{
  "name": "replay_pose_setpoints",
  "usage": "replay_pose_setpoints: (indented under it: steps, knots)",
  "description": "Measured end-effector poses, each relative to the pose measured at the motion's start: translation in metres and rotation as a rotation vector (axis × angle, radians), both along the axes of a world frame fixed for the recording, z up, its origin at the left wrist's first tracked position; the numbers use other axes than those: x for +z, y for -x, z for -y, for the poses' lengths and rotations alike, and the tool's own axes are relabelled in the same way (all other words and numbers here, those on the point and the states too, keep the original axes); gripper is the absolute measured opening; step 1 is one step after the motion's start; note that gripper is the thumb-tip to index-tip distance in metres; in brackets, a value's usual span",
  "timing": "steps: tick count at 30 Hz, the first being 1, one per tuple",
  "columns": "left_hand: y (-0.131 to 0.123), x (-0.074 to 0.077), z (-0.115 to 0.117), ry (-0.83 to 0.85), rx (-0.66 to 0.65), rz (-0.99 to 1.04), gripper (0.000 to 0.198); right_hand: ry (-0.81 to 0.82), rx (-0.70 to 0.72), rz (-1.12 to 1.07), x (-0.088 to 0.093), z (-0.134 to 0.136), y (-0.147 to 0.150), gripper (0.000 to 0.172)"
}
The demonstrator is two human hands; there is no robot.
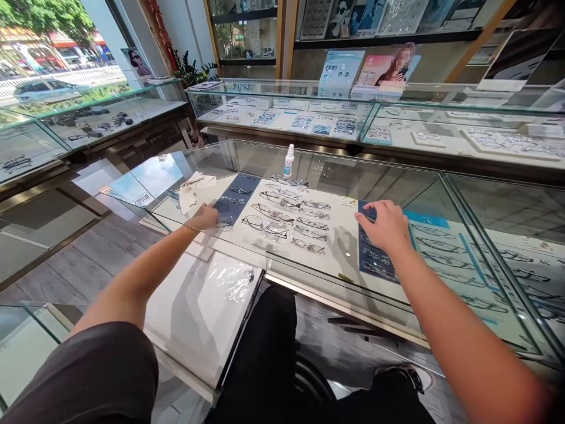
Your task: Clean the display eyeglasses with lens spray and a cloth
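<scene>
My left hand (206,217) is over the left part of the glass display counter (282,154), close to a crumpled white cloth (192,191) and a dark blue panel (238,200) with eyeglasses. Its fingers are curled and mostly hidden, so what they hold, if anything, does not show. My right hand (388,224) hovers over the counter's right part, thumb and fingers apart, with nothing in it. Beneath it lies a second dark blue panel (375,259) carrying eyeglasses. Between my hands, several pairs of eyeglasses (272,213) lie in rows inside the counter.
A white spray bottle (289,162) stands upright on the glass top. Below my left arm, a pulled-out white drawer (189,318) holds a clear plastic bag (232,277). More glass showcases (282,112) line the back and left. My legs (265,353) are under the counter's front edge.
</scene>
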State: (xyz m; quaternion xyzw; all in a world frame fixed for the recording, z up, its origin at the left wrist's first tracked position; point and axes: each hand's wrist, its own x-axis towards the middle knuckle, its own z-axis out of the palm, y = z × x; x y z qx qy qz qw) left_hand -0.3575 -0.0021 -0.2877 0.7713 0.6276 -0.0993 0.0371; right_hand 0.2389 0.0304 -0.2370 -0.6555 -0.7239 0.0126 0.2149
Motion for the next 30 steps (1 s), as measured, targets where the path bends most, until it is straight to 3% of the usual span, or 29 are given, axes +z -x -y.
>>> replay_pose_setpoints:
  steps: [9,12,14,18,22,25,30]
  knots:
    - [-0.038,0.062,0.115,0.348,-0.027,-0.137,0.012,0.036,0.015,-0.016,0.001,-0.003,0.006,0.049]
    - [-0.052,0.091,0.148,0.505,-0.037,-0.096,0.015,0.033,0.016,-0.023,0.001,-0.005,0.007,0.049]
    - [-0.056,0.115,0.158,0.561,-0.047,-0.032,0.022,0.033,0.020,-0.024,0.001,-0.005,0.007,0.049]
    - [-0.050,0.164,0.143,0.505,-0.104,0.054,0.028,0.073,0.020,-0.002,0.002,-0.006,0.007,0.053]
    - [-0.046,0.194,0.101,0.171,-0.179,-0.015,0.029,0.083,0.012,0.012,0.004,-0.005,0.008,0.052]
    - [-0.056,0.198,0.072,-0.019,-0.239,-0.052,0.024,0.083,0.011,0.010,0.005,-0.005,0.008,0.049]
    - [-0.073,0.182,0.047,-0.189,-0.298,-0.050,0.009,0.040,0.025,-0.012,0.003,-0.006,0.008,0.047]
